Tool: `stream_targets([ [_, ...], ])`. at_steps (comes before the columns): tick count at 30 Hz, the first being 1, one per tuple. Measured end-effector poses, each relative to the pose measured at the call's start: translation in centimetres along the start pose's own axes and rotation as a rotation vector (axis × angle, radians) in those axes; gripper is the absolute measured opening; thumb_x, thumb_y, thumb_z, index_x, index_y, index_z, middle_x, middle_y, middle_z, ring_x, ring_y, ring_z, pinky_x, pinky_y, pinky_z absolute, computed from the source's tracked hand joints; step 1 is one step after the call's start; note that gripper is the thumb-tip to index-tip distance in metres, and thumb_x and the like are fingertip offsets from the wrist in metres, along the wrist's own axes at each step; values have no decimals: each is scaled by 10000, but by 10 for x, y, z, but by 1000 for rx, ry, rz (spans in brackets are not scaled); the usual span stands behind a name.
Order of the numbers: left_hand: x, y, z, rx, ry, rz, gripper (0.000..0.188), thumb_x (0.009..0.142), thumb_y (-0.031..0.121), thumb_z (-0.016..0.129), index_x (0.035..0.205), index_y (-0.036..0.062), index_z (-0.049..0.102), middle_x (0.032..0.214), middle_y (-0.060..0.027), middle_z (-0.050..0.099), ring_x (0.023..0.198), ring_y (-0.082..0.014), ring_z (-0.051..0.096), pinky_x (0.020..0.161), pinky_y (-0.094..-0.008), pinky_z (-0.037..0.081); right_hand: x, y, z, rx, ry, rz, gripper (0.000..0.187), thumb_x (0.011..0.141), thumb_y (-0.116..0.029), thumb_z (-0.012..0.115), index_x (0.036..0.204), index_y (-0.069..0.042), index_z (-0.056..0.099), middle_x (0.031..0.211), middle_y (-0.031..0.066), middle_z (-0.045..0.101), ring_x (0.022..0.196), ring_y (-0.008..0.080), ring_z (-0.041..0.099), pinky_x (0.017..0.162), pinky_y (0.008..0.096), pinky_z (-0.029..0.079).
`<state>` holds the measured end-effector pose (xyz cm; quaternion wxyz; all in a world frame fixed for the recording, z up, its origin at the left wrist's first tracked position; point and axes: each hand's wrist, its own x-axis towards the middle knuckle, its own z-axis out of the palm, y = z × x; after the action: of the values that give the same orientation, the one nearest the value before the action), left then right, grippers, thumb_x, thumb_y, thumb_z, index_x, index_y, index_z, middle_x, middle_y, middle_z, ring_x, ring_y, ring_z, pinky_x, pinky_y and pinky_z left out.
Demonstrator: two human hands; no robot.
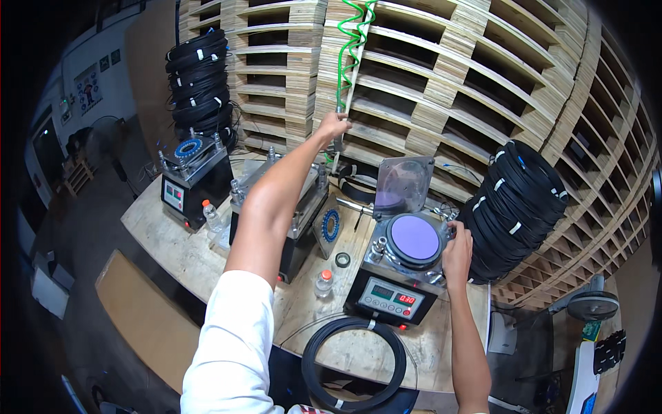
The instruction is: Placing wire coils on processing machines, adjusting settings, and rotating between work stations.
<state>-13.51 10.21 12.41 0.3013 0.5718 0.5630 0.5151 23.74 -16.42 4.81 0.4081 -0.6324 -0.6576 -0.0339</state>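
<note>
My left hand (332, 129) reaches far forward and is closed round an air gun (338, 144) hanging from a green coiled hose (343, 62). My right hand (457, 257) is at the right edge of the nearest polishing machine (394, 303), its fingers curled at a corner post; what they grip there is mostly hidden. A round purple polishing pad (414, 237) lies uncovered on top of this machine. Behind the pad a clear square plate (403, 185) stands tilted up. Left of the machine, a metal fixture with a blue ring (331, 225) leans against the middle machine (293, 241).
A coil of black cable (310, 359) hangs over the table's front edge. Small bottles with orange caps (323, 283) and a dark ring (342, 259) stand nearby. Another machine (196, 190) is at far left. Stacked black coils (514, 210) and wooden pallets (441, 90) line the back.
</note>
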Motion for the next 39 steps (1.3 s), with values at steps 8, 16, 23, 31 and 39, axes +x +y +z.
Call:
stream_targets([
  [8,-110,79,-57,-26,-225,204,321,926,201,651,1228,124,731,1094,-62,723,917,-105,641,859,-284,514,0,11,7,118,83,-50,304,877,42,469,1147,-37,583,1014,225,591,1006,409,573,880,491,447],
  [16,-244,167,-34,16,-710,312,296,999,178,602,1246,51,702,1246,-93,684,1072,-103,641,967,-291,520,10,-23,-21,773,-433,-111,402,988,-313,636,1306,-70,596,991,101,687,932,185,657,842,353,520],
  [23,-302,209,40,-107,-850,473,273,961,112,596,1187,35,727,1120,-81,721,1049,-118,654,936,-263,500,-1,-96,-116,1002,-675,173,442,921,-262,707,1276,-30,580,1008,90,697,946,176,686,816,323,552],
  [31,-276,130,73,-178,-55,612,127,857,60,609,924,-1,698,1166,-167,662,1012,-279,661,890,-373,520,-2,-81,-79,963,-310,186,331,914,-97,529,1234,-33,584,898,84,668,804,166,681,746,307,562],
  [39,-247,-16,148,-7,192,127,276,835,238,674,1075,116,736,1458,-276,414,1386,-425,377,1164,-462,287,-7,-62,-37,994,-213,259,244,922,-88,513,1156,-45,567,845,65,619,704,147,649,640,300,544],
])
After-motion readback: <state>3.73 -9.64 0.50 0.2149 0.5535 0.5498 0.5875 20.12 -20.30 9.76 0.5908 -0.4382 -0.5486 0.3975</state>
